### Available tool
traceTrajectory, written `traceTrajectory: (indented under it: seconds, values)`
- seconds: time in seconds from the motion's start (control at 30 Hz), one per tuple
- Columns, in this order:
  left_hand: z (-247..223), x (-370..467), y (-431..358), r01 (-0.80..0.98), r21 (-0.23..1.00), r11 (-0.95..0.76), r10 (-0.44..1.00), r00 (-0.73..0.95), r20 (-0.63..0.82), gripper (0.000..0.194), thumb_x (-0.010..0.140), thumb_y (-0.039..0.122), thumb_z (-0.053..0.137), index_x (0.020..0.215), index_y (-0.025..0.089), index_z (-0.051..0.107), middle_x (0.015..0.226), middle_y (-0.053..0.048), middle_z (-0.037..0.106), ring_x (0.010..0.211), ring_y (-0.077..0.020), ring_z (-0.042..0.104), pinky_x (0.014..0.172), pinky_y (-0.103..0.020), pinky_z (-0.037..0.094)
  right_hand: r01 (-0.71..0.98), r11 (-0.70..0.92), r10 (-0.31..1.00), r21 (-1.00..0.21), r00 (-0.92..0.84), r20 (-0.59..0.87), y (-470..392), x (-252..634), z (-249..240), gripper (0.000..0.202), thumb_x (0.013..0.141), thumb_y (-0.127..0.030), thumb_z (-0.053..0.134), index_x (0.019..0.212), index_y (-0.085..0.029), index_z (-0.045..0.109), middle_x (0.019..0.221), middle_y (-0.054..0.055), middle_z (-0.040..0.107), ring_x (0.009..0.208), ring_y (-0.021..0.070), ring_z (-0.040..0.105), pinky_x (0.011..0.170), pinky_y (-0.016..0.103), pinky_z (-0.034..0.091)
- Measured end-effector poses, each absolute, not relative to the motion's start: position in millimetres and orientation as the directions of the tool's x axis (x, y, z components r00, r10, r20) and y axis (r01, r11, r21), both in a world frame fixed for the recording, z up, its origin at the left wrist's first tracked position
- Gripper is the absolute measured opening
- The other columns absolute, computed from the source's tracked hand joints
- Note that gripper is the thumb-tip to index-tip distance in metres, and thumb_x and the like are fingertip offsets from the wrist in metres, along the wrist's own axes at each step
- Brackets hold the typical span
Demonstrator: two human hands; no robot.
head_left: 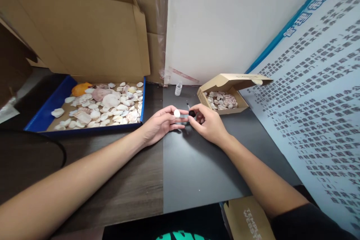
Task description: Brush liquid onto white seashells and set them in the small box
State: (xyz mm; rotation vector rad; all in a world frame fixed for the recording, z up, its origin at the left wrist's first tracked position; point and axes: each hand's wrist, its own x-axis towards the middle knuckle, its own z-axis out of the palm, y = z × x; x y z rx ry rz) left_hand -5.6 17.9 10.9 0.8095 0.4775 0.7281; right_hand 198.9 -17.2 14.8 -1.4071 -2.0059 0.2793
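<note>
My left hand (161, 125) holds a small white shell (177, 113) between thumb and fingers, over the seam between the wood-grain surface and the grey mat. Just to the right, my right hand (209, 122) pinches a black cap (192, 113) from which a thin brush (188, 105) points up and away. The two hands are close together, the left fingertips near the cap. Behind them a small clear bottle (178, 89) with a printed label stands uncapped near the wall.
A blue-edged box (143, 101) of many shells lies at the left, its cardboard lid raised. At the back right sits a smaller open carton (229, 111) with shells. A printed poster (323, 93) leans at the right; another cardboard box (249, 217) is at the near edge.
</note>
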Motion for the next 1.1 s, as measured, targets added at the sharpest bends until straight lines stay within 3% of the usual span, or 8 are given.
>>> traceTrajectory:
  seconds: [0.13, 0.3, 0.57, 0.7, 1.1]
  values:
    - [8.9, -5.0, 20.6, -0.401, 0.775, 0.487, 0.766, 0.623, -0.159, 0.009, 0.077, 0.015, 0.069, 0.081, 0.015, 0.061, 0.102, -0.006, 0.066, 0.09, -0.0173, 0.065, 0.077, -0.03, 0.051, 0.668, 0.434, 0.865, -0.604, -0.123, 0.486, -22.3, 203.4, 22.1, 0.017, 0.086, -0.023, 0.058, 0.103, -0.022, 0.059, 0.086, 0.002, 0.066, 0.058, 0.0121, 0.057, 0.06, 0.028, 0.05]
    - [7.2, -3.0, 21.8, -0.431, 0.751, 0.5, 0.783, 0.596, -0.18, 0.007, 0.077, 0.013, 0.067, 0.08, 0.015, 0.061, 0.073, 0.001, 0.052, 0.062, -0.0092, 0.05, 0.057, -0.023, 0.043, 0.581, 0.52, 0.844, -0.627, -0.233, 0.484, -28.7, 203.7, 24.7, 0.016, 0.087, -0.024, 0.058, 0.103, -0.022, 0.061, 0.082, 0.002, 0.066, 0.064, 0.0145, 0.059, 0.062, 0.029, 0.051]
    - [7.6, -2.8, 22.3, -0.44, 0.732, 0.521, 0.781, 0.592, -0.2, 0.005, 0.079, 0.013, 0.064, 0.081, 0.015, 0.06, 0.072, 0.001, 0.051, 0.058, -0.0092, 0.047, 0.055, -0.023, 0.042, 0.547, 0.52, 0.851, -0.656, -0.265, 0.454, -30.7, 200.5, 23.5, 0.016, 0.087, -0.025, 0.057, 0.102, -0.022, 0.063, 0.081, 0.001, 0.066, 0.062, 0.0139, 0.058, 0.06, 0.028, 0.05]
    - [9.0, -2.7, 22.3, -0.445, 0.736, 0.511, 0.789, 0.581, -0.197, 0.004, 0.082, 0.016, 0.061, 0.079, 0.014, 0.059, 0.076, -0.001, 0.054, 0.057, -0.0091, 0.047, 0.054, -0.024, 0.044, 0.551, 0.483, 0.867, -0.68, -0.192, 0.46, -29.9, 200.3, 21.9, 0.014, 0.087, -0.022, 0.057, 0.1, -0.021, 0.063, 0.082, 0.001, 0.065, 0.061, 0.0128, 0.056, 0.059, 0.027, 0.049]
    - [4.9, -3.0, 23.2, -0.439, 0.753, 0.491, 0.801, 0.568, -0.191, 0.007, 0.084, 0.018, 0.063, 0.08, 0.014, 0.059, 0.078, -0.001, 0.057, 0.058, -0.0094, 0.049, 0.054, -0.024, 0.047, 0.483, 0.562, 0.824, -0.671, -0.266, 0.499, -32.5, 197.0, 20.6, 0.017, 0.088, -0.02, 0.058, 0.104, -0.02, 0.062, 0.084, 0.002, 0.064, 0.062, 0.0119, 0.056, 0.06, 0.025, 0.049]
